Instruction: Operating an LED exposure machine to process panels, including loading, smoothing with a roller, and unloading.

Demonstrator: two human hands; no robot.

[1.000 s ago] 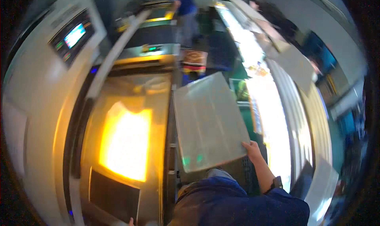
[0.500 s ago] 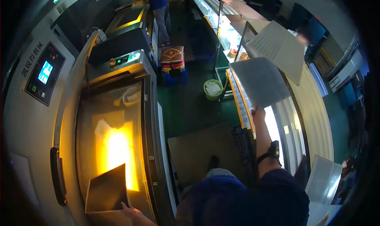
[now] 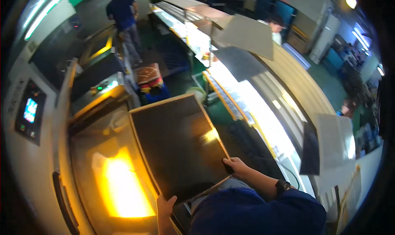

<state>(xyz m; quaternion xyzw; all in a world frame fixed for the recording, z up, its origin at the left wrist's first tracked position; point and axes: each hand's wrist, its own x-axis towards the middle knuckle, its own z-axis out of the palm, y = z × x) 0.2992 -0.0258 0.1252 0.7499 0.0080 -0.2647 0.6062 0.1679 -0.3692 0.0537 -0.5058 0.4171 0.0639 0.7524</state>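
A large dark rectangular sheet [image 3: 177, 144] with pale edges is held in front of me, tilted, between both hands. My left hand [image 3: 166, 204] grips its lower left corner, thumb on top. My right hand [image 3: 236, 166] pinches the right edge near the lower right corner. The fingers underneath are hidden by the sheet. Just left of it, a yellow-white glow shines from the machine bed [image 3: 84, 161]. A dark grey sheet [image 3: 238, 63] lies on the rack to the right, out of my hands.
A control panel [image 3: 31, 109] is on the machine's left side. Along the right runs a brightly lit bench [image 3: 234, 93], with a pale board [image 3: 247, 37] above it. A stool [image 3: 149, 75] and a green bin [image 3: 197, 93] stand beyond. A co-worker [image 3: 121, 13] stands far left.
The dark sheet has come off the glowing bed toward my middle. My right hand has let go of the grey sheet on the right and now grips the dark sheet too. The view has turned.
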